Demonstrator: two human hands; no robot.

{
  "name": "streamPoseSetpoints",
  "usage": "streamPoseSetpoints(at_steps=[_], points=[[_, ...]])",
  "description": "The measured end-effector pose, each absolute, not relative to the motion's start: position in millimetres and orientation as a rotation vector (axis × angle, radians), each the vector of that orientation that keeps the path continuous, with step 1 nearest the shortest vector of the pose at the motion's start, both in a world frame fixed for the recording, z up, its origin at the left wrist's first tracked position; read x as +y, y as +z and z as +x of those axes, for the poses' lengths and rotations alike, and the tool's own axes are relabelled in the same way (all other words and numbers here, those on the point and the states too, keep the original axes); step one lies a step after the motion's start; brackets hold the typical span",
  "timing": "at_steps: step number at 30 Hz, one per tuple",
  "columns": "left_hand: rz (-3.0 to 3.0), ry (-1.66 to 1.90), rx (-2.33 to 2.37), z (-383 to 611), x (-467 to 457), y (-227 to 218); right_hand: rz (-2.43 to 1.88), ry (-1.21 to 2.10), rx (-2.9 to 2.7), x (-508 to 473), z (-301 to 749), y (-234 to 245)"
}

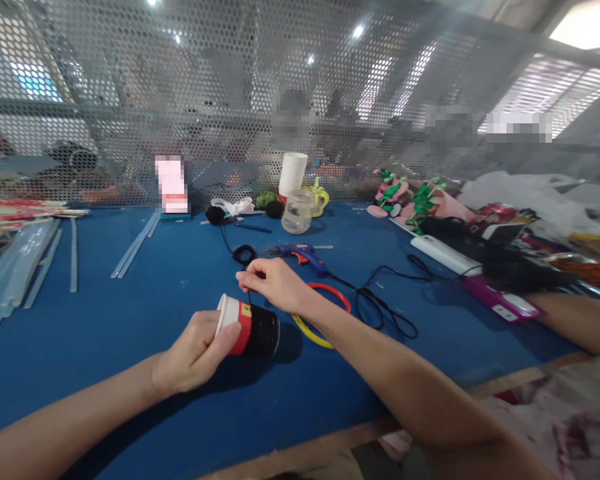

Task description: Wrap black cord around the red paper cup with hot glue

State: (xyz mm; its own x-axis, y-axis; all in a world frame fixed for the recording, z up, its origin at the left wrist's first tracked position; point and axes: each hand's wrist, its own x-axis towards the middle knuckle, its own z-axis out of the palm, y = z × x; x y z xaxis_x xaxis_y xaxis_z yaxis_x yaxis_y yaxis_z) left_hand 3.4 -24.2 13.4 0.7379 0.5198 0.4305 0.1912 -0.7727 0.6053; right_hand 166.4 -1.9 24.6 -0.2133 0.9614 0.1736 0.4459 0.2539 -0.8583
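Observation:
My left hand (195, 350) grips a paper cup (240, 325) tilted on its side, with fingers inside the white rim and the thumb along the outside. Black yarn covers the cup's base end, beside a red band with a small yellow patch. Just above the cup, my right hand (275, 283) pinches the black yarn (249, 293) that rises from the wrapped part. A loose coil of black yarn (244, 254) lies beyond the fingertips, and its strand runs back to a black yarn ball (215, 215).
A blue and orange glue gun (303, 256) lies beyond my right hand, its cord trailing right to a power strip (500, 300). A red and yellow ring (313, 333) is under my right forearm. Glue sticks (17, 263) lie left; a clear mug (298, 213) and stacked cups (293, 173) stand behind.

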Motion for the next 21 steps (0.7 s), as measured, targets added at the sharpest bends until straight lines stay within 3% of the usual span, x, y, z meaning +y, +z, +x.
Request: streamPoseSetpoints(at_steps=[21], points=[[2.522, 0.968, 0.383, 2.5, -23.2, 12.7, -1.391, 0.909, -1.963, -5.1, 163.2, 27.4]])
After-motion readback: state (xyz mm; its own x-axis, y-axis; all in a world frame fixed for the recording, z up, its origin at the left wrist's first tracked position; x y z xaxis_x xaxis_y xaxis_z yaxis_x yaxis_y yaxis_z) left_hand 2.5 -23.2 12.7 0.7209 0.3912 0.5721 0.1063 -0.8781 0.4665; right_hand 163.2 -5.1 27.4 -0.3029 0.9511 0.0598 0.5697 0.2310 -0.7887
